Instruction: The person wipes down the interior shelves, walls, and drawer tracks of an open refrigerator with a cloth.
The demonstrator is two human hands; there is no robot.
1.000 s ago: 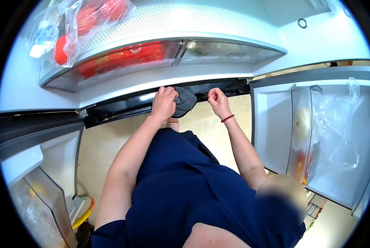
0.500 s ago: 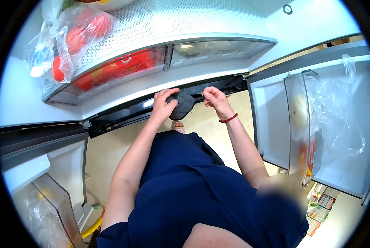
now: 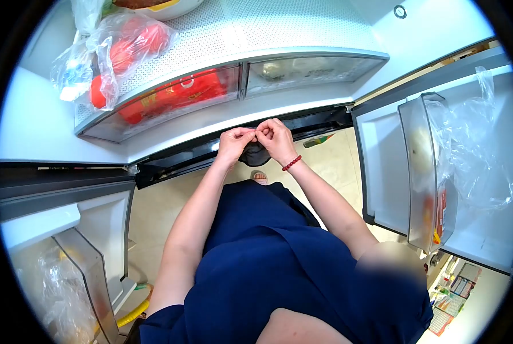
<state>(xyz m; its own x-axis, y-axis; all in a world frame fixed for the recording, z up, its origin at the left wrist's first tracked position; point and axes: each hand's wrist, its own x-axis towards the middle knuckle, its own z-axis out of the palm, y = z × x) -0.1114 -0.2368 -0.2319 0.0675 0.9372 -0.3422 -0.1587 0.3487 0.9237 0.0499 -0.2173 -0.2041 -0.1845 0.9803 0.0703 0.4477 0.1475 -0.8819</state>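
A small dark, soft bag (image 3: 255, 156) hangs below my two hands, in front of the fridge's lower edge. My left hand (image 3: 235, 144) is closed in a pinch at the bag's upper left edge. Across from it, my right hand (image 3: 276, 141), with a red bead bracelet at the wrist, is also closed in a pinch at the top. The fingertips of both hands meet or nearly meet there. They cover the bag's top, and its contents cannot be seen.
Both fridge doors stand open, the right door bin (image 3: 417, 172) and left door bin (image 3: 90, 286) at my sides. Above the clear drawers (image 3: 314, 71) lies a plastic bag with red items (image 3: 122, 56). A foot (image 3: 259, 177) shows on the floor.
My right hand has moved left to the bag's top, beside my left hand. My left hand has shifted from the bag's side to a pinch at its upper edge.
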